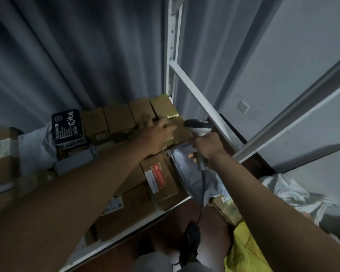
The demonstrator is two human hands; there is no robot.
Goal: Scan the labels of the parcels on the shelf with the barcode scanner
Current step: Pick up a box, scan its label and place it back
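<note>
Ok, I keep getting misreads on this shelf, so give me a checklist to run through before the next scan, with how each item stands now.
1. Scanner in hand: ok, the right hand grips the barcode scanner.
2. Parcel steadied: ok, the left hand rests on a brown box at the shelf's right end.
3. Scanner head near that box: ok.
4. Label facing the scanner: cannot tell, none shows on that box.
5. Cable free: cannot tell, the cable hangs towards the floor.
</note>
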